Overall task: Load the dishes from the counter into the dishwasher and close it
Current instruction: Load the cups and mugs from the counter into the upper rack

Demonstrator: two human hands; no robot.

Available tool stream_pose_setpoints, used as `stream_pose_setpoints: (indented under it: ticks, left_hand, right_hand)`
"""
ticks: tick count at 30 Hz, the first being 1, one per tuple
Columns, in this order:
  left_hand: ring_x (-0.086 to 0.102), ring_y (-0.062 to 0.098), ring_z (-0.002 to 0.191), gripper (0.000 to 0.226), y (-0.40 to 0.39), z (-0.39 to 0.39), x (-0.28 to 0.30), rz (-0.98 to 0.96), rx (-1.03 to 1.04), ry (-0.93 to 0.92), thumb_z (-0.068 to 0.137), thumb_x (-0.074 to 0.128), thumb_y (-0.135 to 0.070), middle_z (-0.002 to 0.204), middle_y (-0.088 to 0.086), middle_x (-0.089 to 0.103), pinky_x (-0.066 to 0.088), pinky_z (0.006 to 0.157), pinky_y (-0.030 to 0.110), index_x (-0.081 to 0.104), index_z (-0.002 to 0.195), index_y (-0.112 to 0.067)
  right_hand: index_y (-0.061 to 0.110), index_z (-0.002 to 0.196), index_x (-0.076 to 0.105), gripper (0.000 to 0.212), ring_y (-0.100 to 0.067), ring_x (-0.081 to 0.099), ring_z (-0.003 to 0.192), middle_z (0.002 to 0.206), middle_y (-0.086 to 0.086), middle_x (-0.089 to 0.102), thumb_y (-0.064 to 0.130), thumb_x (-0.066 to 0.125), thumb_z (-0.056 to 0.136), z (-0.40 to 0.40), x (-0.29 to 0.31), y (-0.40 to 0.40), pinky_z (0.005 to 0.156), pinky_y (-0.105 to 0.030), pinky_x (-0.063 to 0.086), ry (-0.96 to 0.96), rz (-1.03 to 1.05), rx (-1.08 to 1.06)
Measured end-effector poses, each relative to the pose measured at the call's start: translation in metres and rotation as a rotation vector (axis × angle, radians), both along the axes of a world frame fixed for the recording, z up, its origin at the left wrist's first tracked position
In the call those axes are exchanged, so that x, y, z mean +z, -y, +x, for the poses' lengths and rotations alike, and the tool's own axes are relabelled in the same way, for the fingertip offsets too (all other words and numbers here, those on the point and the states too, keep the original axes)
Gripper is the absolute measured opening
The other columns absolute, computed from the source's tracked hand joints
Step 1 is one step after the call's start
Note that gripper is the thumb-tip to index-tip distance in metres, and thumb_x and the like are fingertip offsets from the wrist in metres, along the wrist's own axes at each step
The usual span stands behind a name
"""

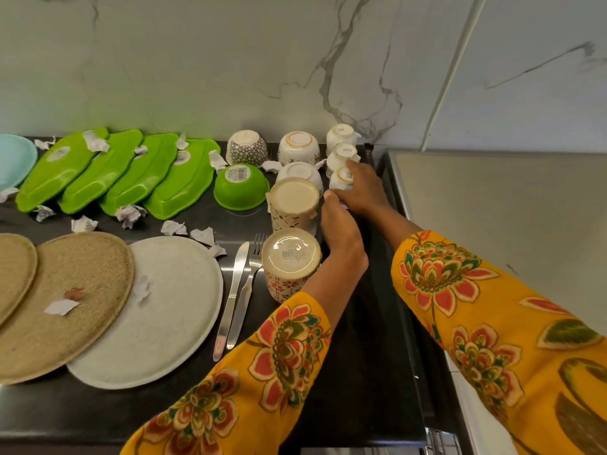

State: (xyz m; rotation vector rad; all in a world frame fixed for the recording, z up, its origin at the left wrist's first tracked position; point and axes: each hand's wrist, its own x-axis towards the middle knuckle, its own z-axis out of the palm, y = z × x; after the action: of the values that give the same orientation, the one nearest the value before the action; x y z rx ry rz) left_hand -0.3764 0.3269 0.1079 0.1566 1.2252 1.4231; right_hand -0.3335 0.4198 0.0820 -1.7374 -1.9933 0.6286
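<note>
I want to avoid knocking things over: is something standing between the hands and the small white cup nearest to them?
Nothing visible does. The right hand already touches the nearest small white cup; the left hand lies beside it.

Counter layout, dishes inverted, hands at right end.
Four leaf trays (pixel 108 172) in a row at back left; bowls (pixel 241 187) to their right; three small cups (pixel 343 157) in a column far right. Plates (pixel 147 310) front left, knife (pixel 231 297) and fork (pixel 246 287) beside them, two mugs (pixel 292 257) right of those. Both hands (pixel 341 231) lie by the nearest cup.
</note>
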Motion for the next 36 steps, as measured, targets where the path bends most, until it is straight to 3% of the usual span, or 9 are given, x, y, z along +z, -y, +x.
stream_pose_setpoints:
  ticks: [3, 6, 10, 13, 17, 19, 25, 31, 36]
  left_hand:
    - [0.054, 0.007, 0.089, 0.02, 0.002, -0.002, 0.0, -0.013, -0.004, -0.003, 0.097, 0.043, -0.033, 0.087, -0.007, 0.058, 0.042, 0.086, 0.026, 0.055, 0.084, -0.025]
    - [0.055, 0.015, 0.094, 0.026, 0.009, 0.0, 0.0, 0.0, 0.031, 0.008, 0.096, 0.044, -0.037, 0.087, 0.0, 0.06, 0.044, 0.1, 0.038, 0.056, 0.078, -0.022]
    - [0.061, 0.021, 0.105, 0.031, 0.028, 0.007, 0.003, 0.052, 0.019, 0.092, 0.097, 0.042, -0.038, 0.108, 0.011, 0.066, 0.046, 0.101, 0.043, 0.062, 0.1, -0.014]
    - [0.06, 0.023, 0.108, 0.029, 0.044, 0.015, 0.006, 0.023, 0.019, 0.08, 0.098, 0.041, -0.04, 0.113, 0.013, 0.064, 0.045, 0.102, 0.042, 0.06, 0.095, -0.018]
    - [0.057, 0.012, 0.09, 0.041, 0.074, 0.03, 0.01, -0.002, 0.016, 0.06, 0.1, 0.036, -0.041, 0.115, 0.007, 0.064, 0.044, 0.075, 0.025, 0.059, 0.119, -0.012]
    - [0.054, 0.007, 0.082, 0.042, 0.094, 0.04, 0.013, -0.013, 0.016, 0.067, 0.1, 0.035, -0.041, 0.102, 0.0, 0.065, 0.038, 0.066, 0.022, 0.057, 0.121, -0.012]
    - [0.055, 0.007, 0.075, 0.035, 0.169, 0.074, 0.012, -0.018, -0.015, 0.072, 0.1, 0.034, -0.04, 0.078, -0.005, 0.06, 0.038, 0.063, 0.021, 0.054, 0.081, -0.019]
    - [0.06, 0.017, 0.091, 0.031, 0.237, 0.105, -0.003, -0.055, -0.038, 0.064, 0.098, 0.039, -0.041, 0.099, 0.004, 0.064, 0.044, 0.067, 0.024, 0.058, 0.096, -0.016]
    - [0.059, 0.014, 0.078, 0.03, 0.286, 0.136, -0.011, -0.023, -0.063, 0.063, 0.1, 0.037, -0.036, 0.086, 0.003, 0.061, 0.043, 0.059, 0.023, 0.056, 0.095, -0.013]
  right_hand:
    - [0.009, 0.129, 0.044, 0.064, -0.034, 0.047, 0.117, 0.13, -0.018, 0.044, 0.034, 0.073, 0.077, 0.003, -0.004, 0.003, 0.096, -0.04, 0.041, 0.009, 0.055, -0.036]
    - [0.007, 0.126, 0.045, 0.063, -0.031, 0.047, 0.114, 0.127, -0.017, 0.044, 0.031, 0.075, 0.076, 0.008, -0.005, 0.014, 0.09, -0.035, 0.04, -0.019, 0.082, -0.048]
    - [0.007, 0.125, 0.047, 0.062, -0.029, 0.048, 0.114, 0.125, -0.016, 0.046, 0.029, 0.076, 0.074, 0.018, -0.005, 0.041, 0.09, -0.031, 0.039, -0.058, 0.114, -0.043]
    - [0.007, 0.127, 0.047, 0.064, -0.028, 0.048, 0.114, 0.125, -0.015, 0.046, 0.028, 0.076, 0.074, 0.029, -0.001, 0.068, 0.092, -0.032, 0.038, -0.102, 0.121, -0.057]
    - [0.008, 0.127, 0.048, 0.067, -0.024, 0.047, 0.117, 0.126, -0.013, 0.048, 0.03, 0.079, 0.072, 0.049, 0.006, 0.108, 0.092, -0.026, 0.036, -0.12, 0.137, -0.047]
    - [0.008, 0.13, 0.047, 0.07, -0.023, 0.046, 0.118, 0.128, -0.012, 0.047, 0.032, 0.079, 0.072, 0.061, 0.01, 0.131, 0.091, -0.024, 0.035, -0.111, 0.137, -0.039]
    - [0.009, 0.136, 0.042, 0.078, -0.023, 0.046, 0.119, 0.131, -0.011, 0.043, 0.036, 0.078, 0.072, 0.104, 0.015, 0.212, 0.093, -0.023, 0.036, -0.092, 0.116, -0.051]
    - [0.011, 0.13, 0.048, 0.07, -0.021, 0.047, 0.116, 0.127, -0.01, 0.046, 0.035, 0.079, 0.071, 0.15, 0.011, 0.292, 0.085, -0.017, 0.03, -0.105, 0.079, -0.068]
    - [0.01, 0.128, 0.05, 0.069, -0.023, 0.049, 0.113, 0.122, -0.011, 0.054, 0.038, 0.078, 0.071, 0.184, 0.002, 0.345, 0.082, -0.019, 0.031, -0.091, 0.087, -0.073]
